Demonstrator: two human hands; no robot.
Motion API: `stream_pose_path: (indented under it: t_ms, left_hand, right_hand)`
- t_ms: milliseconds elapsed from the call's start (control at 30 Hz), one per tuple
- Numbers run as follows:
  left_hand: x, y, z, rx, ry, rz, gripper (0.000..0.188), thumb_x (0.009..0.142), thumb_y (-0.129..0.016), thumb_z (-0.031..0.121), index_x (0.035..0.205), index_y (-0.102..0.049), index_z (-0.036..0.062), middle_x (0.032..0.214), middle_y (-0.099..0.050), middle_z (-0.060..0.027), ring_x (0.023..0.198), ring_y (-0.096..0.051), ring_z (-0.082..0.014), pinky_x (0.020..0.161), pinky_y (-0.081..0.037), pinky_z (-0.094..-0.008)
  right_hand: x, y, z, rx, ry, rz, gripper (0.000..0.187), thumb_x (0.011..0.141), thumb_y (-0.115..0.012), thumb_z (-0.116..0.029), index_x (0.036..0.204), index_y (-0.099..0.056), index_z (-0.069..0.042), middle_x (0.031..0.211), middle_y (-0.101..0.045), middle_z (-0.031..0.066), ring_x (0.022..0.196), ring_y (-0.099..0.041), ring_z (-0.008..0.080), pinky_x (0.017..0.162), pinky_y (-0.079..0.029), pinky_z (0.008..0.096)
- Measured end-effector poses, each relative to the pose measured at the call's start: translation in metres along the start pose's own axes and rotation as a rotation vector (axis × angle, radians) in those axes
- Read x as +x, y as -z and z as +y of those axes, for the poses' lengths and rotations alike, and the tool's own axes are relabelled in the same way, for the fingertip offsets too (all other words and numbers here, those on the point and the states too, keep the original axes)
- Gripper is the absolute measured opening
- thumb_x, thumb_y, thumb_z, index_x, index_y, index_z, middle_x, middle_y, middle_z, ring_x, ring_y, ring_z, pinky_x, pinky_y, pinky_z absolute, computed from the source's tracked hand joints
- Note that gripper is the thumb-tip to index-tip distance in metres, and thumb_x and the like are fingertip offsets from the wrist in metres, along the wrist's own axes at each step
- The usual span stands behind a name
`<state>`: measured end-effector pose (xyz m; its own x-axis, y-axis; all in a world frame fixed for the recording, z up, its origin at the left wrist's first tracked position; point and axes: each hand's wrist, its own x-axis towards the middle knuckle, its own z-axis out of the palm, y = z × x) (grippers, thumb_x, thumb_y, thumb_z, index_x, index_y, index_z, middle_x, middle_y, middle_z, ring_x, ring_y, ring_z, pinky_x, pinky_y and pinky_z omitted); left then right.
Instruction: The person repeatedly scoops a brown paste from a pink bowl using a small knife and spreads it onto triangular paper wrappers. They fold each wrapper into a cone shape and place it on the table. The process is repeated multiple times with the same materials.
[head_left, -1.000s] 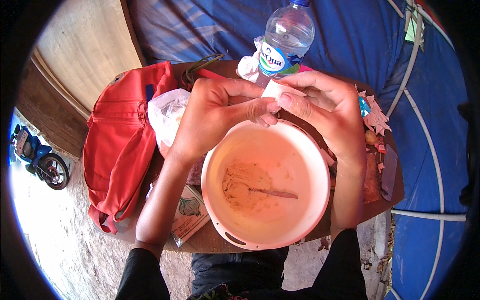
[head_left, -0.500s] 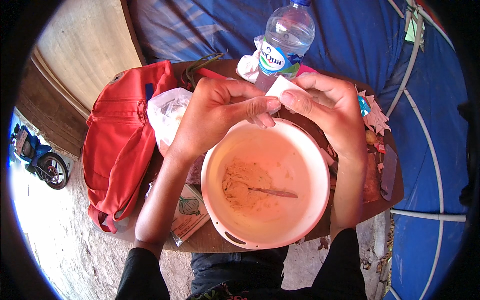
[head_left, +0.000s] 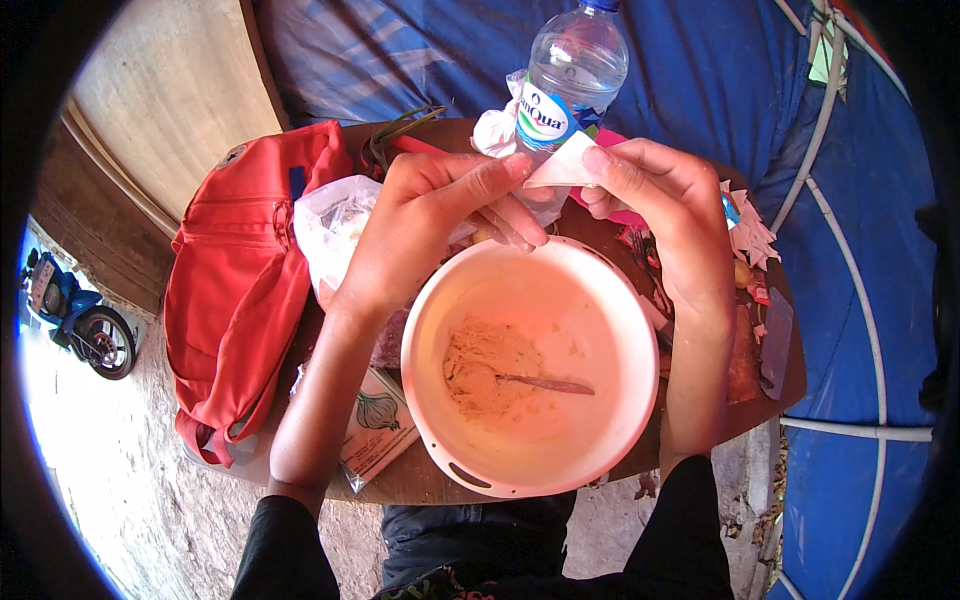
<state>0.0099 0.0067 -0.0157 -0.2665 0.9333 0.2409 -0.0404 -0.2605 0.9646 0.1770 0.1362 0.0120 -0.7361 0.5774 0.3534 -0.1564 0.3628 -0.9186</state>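
Observation:
Above the far rim of a white plastic bowl (head_left: 625, 420), both of my hands hold a thin white sheet (head_left: 565, 165) that looks like a dumpling wrapper, perhaps more than one layer. My left hand (head_left: 435, 210) pinches its left corner between thumb and forefinger, the other fingers stretched below. My right hand (head_left: 665, 195) grips the right side, thumb on top and fingers curled beneath. In the bowl lies a pale, lumpy paste (head_left: 490, 365) with green flecks. A metal spoon (head_left: 545, 383) rests with one end sunk in it.
A large water bottle (head_left: 575, 75) stands behind my hands. Left of the bowl are a red bag (head_left: 240, 280), a clear plastic bag (head_left: 335, 225) and a flat packet (head_left: 380, 425). Scraps and a clear plastic piece (head_left: 778, 345) lie right on the brown table (head_left: 640, 465).
The white sheet has turned and shows more of its face, now a pointed shape. My hands have drawn slightly apart, and my left thumb has shifted to the sheet's left corner.

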Motion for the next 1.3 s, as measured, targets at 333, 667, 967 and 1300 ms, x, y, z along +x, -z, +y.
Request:
stream_pose_path:
  t_ms: [333, 667, 967, 1300]
  left_hand:
    - [0.000, 0.000, 0.000, 0.031, 0.030, 0.014, 0.033, 0.098, -0.057, 0.024, 0.097, -0.069, -0.0067, 0.075, -0.071, -0.0136, 0.071, -0.067, -0.0165, 0.073, -0.053, -0.0272]
    - [0.000, 0.002, -0.001, 0.038, 0.013, 0.008, 0.027, 0.096, -0.060, 0.021, 0.097, -0.069, -0.0054, 0.074, -0.070, -0.0121, 0.070, -0.067, -0.0157, 0.073, -0.053, -0.0270]
    - [0.003, 0.004, -0.008, 0.016, -0.033, 0.018, 0.024, 0.097, -0.059, 0.019, 0.094, -0.069, -0.0026, 0.075, -0.070, -0.0103, 0.068, -0.066, -0.0128, 0.068, -0.050, -0.0239]
    - [0.000, 0.004, 0.003, 0.137, -0.085, 0.134, 0.029, 0.101, -0.051, 0.024, 0.099, -0.066, -0.0008, 0.074, -0.068, -0.0074, 0.068, -0.065, -0.0129, 0.070, -0.050, -0.0247]
  right_hand:
    - [0.000, -0.001, 0.000, -0.006, -0.017, 0.011, 0.021, 0.092, -0.066, -0.017, 0.093, -0.070, 0.004, 0.078, -0.067, 0.0053, 0.072, -0.060, 0.0091, 0.071, -0.047, 0.0228]
    - [0.000, -0.001, -0.002, -0.010, -0.029, -0.004, 0.021, 0.092, -0.067, -0.017, 0.094, -0.070, 0.004, 0.080, -0.067, 0.0063, 0.074, -0.061, 0.0099, 0.071, -0.047, 0.0231]
    - [-0.004, 0.001, -0.006, 0.005, -0.108, -0.144, 0.017, 0.086, -0.072, -0.009, 0.097, -0.070, 0.004, 0.084, -0.070, 0.0061, 0.078, -0.064, 0.0087, 0.070, -0.050, 0.0229]
    - [-0.032, 0.095, -0.037, -0.038, 0.235, 0.143, 0.027, 0.091, -0.065, -0.017, 0.108, -0.067, 0.004, 0.092, -0.070, 0.0138, 0.081, -0.067, 0.0162, 0.075, -0.053, 0.0290]
